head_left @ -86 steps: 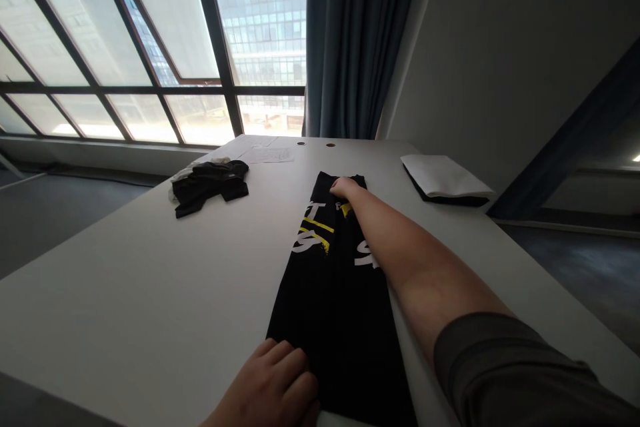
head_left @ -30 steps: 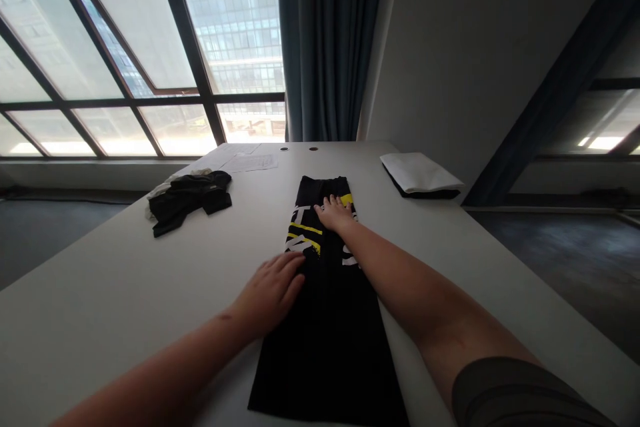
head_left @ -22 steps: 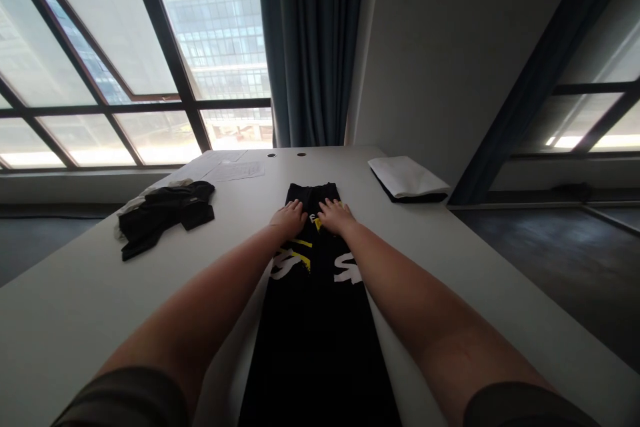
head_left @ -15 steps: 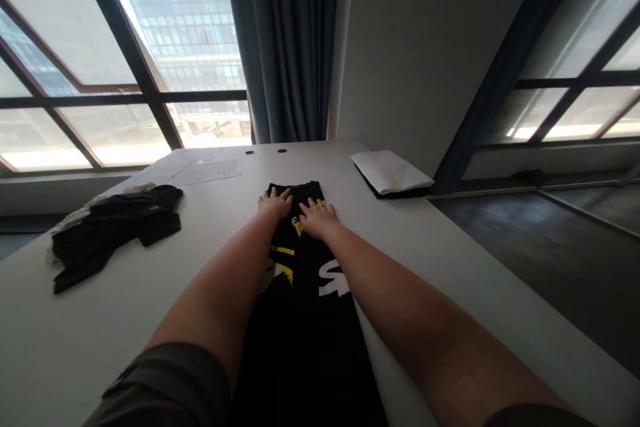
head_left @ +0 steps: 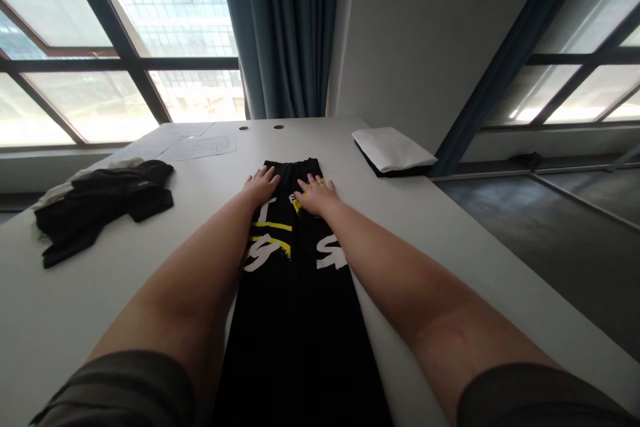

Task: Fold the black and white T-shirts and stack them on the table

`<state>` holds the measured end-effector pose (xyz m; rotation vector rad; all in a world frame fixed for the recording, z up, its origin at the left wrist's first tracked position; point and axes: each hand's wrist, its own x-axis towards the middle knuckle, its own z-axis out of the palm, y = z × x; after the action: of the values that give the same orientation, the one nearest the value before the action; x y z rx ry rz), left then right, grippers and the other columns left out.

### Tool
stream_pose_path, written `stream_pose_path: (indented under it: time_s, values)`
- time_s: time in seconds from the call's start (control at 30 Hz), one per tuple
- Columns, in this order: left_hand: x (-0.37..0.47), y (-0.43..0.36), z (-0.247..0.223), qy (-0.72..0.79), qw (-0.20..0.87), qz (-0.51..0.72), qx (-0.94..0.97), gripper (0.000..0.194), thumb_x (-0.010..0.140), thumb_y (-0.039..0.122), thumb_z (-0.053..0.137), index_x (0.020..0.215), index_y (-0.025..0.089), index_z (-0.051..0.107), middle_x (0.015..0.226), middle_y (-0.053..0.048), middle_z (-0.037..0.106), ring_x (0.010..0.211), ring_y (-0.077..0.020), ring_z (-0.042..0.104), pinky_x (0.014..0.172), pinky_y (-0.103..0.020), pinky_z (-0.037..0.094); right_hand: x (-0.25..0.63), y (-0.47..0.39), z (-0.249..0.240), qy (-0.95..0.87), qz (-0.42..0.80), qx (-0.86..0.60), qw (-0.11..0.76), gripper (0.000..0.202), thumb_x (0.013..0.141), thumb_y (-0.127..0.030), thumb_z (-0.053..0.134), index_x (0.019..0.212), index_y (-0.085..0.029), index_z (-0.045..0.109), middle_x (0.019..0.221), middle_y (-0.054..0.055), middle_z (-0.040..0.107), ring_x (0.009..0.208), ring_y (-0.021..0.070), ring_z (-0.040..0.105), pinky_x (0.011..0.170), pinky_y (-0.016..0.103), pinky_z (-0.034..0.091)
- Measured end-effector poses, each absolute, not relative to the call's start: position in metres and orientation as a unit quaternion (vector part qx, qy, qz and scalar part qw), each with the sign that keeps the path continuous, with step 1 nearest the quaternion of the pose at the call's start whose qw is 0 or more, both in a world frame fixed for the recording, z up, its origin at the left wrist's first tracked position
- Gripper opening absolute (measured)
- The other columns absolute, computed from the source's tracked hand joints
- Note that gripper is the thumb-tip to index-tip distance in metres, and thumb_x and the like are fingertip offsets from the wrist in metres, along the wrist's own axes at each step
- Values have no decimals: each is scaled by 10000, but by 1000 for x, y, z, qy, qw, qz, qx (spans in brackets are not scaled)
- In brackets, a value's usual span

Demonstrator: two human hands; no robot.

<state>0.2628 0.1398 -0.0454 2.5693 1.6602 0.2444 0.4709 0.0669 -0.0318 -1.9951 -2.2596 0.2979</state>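
Observation:
Black trousers (head_left: 300, 320) with white and yellow print lie spread lengthwise on the white table (head_left: 425, 267), the elastic waistband at the far end and the legs running toward me. My left hand (head_left: 261, 185) rests flat on their left edge just below the waistband, fingers spread. On the right side of the upper part lies my right hand (head_left: 317, 196), palm down, its fingers apart. Both hands press on the cloth without gripping it. The lower ends of the legs run out of view at the bottom.
Crumpled dark clothing (head_left: 107, 203) lies on a paler cloth at the table's left. Papers (head_left: 200, 147) are at the far left, near two round holes in the tabletop. A white folded sheet (head_left: 393, 149) sits on something black at the right edge. Behind hangs a blue curtain (head_left: 285, 33).
My left hand has slid left to the trousers' edge, uncovering more of the print there. My right hand stays about where it was on the cloth. The view has tilted down slightly.

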Motion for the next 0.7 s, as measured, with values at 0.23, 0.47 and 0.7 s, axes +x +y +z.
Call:
stream_pose_path:
  time_s: [0.23,0.47,0.7]
  values:
    - [232,21,-40,482,45,122,867,648,1108,514,275,1672,208,360,1773,-95,266,1643,-284,210,1326,-516,192,465,18,-21,-788,11,-609,90,725,1096,-537,321,1683,-112,339,1756,205,256,1633,332,209,1307,587,51]
    - [214,-105,-35,402,25,61,913,633,1105,517,344,1630,177,443,1725,-133,371,1619,-305,286,1329,-537,194,461,-75,-30,-816,73,-573,36,791,1092,-590,293,1701,-85,275,1771,208,184,1645,349,172,1316,570,108]
    - [195,-200,-4,252,113,77,958,397,1016,386,620,1398,289,670,1513,-85,623,1369,-278,594,1221,-451,422,502,-184,-21,-906,131,-395,72,678,1045,-429,547,1639,-122,434,1740,207,299,1621,344,263,1323,545,205]
